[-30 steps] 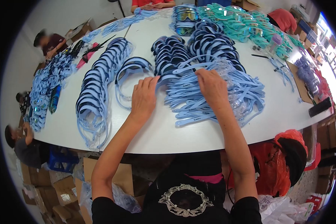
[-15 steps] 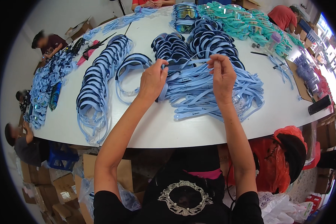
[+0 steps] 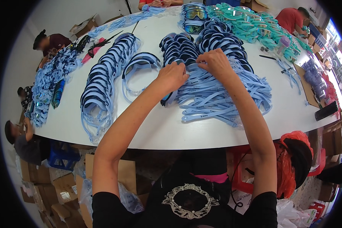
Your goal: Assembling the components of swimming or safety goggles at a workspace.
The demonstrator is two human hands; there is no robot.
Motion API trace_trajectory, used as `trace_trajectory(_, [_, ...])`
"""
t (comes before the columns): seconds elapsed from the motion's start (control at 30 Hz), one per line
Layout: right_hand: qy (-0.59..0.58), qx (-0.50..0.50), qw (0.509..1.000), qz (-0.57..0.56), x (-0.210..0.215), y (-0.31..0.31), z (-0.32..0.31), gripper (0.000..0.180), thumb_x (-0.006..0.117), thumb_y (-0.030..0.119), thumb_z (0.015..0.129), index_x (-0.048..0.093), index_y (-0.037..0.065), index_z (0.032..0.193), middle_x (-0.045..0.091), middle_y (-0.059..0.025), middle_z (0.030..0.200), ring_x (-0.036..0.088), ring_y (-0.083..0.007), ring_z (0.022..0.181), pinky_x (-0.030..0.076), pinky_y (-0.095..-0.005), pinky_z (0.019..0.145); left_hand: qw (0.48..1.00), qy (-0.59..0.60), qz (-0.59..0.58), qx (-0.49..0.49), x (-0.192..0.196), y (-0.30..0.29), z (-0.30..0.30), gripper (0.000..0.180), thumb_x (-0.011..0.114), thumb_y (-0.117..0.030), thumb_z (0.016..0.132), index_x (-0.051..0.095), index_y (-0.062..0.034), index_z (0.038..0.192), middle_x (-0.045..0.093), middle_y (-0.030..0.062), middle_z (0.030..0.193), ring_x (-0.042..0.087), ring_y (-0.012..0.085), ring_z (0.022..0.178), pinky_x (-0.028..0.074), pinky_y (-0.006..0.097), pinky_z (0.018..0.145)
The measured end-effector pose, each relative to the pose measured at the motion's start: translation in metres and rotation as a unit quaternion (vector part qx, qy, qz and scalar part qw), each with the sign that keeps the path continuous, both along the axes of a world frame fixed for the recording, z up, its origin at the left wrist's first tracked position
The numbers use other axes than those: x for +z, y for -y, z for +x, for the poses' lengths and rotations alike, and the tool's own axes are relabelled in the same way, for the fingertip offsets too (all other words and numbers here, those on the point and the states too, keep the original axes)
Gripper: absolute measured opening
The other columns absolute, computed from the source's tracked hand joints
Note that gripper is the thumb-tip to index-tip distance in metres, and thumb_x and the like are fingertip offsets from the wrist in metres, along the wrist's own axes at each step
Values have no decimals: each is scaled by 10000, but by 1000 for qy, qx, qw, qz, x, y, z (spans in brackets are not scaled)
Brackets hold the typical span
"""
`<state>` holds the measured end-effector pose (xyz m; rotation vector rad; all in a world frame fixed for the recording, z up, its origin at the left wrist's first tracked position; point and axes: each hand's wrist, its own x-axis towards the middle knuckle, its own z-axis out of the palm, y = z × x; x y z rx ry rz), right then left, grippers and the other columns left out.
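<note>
While left hand (image 3: 173, 78) and right hand (image 3: 217, 65) work at a blue strap (image 3: 192, 67), can't tell if clamped, likely strap-fitting; next needs careful alignment.

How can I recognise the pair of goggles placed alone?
On the white table, find the long neat row of blue goggles. Between it and the left hand sits the lone blue pair, set apart instead of overlapping in a row.
</note>
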<state>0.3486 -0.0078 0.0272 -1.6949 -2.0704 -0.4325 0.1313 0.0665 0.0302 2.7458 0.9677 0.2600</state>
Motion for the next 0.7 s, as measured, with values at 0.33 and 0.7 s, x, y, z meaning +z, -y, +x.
trace_trajectory(0.33, [-317,60,946,37,29,60,-36,172,720,111,977,689,65,1140,785,-107,897,789,-230,864,571,-324,687,978,121,-168,2,10,25,-42,560,855,-284,805,692,-78,1299,738,102,995,705,224,902,547,335,838])
trace_trajectory(0.7, [-382,135,913,53,4,104,-97,158,826,69,846,814,112,998,748,-15,871,586,-164,739,481,-316,761,972,146,-185,-19,27,68,-95,263,846,-232,864,824,-87,1082,592,55,973,610,196,934,494,325,845])
